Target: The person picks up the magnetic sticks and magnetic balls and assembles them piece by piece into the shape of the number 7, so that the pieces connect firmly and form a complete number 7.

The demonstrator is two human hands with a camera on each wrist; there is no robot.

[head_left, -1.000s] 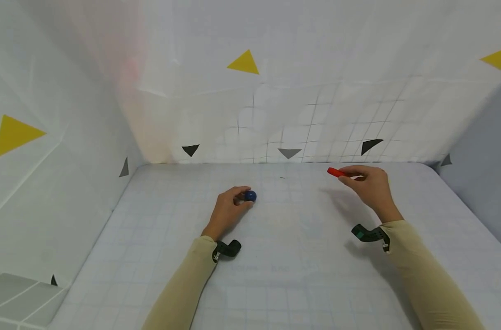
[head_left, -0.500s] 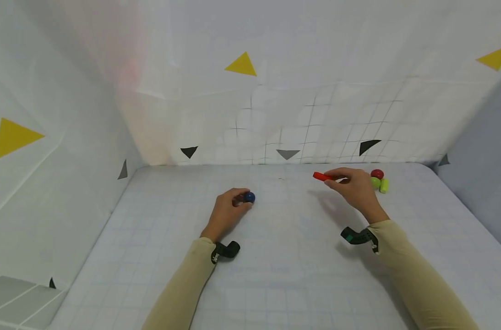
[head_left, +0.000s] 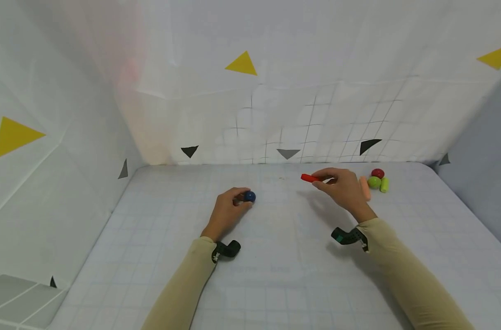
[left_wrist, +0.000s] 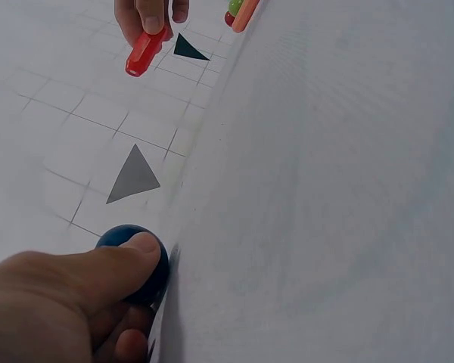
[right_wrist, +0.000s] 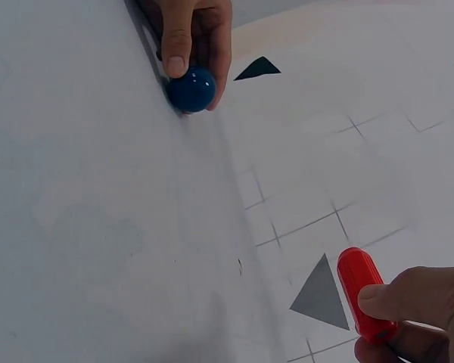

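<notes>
Reaching out over the white desk in beige sleeves, wearing dark wrist cameras at both cuffs. Gripping a dark blue ball in the left hand, just short of twelve o'clock from the near edge of the view; pinched between thumb and fingers, low at the desk, with actual contact hard to tell. Holding a red ridged cylinder in the right hand, out toward one o'clock; pinched by one end, with the other end pointing to nine, raised above the desk, well apart from the ball and between two and three o'clock of it. Showing an orange stick at three o'clock from that hand, close beside it. Just past the stick, a green ball, with a yellow-green cylinder near its four o'clock and a red ball near its one. Backed at twelve o'clock by a white wall, marked with grid lines, black and grey triangles low down and yellow triangles higher up.
</notes>
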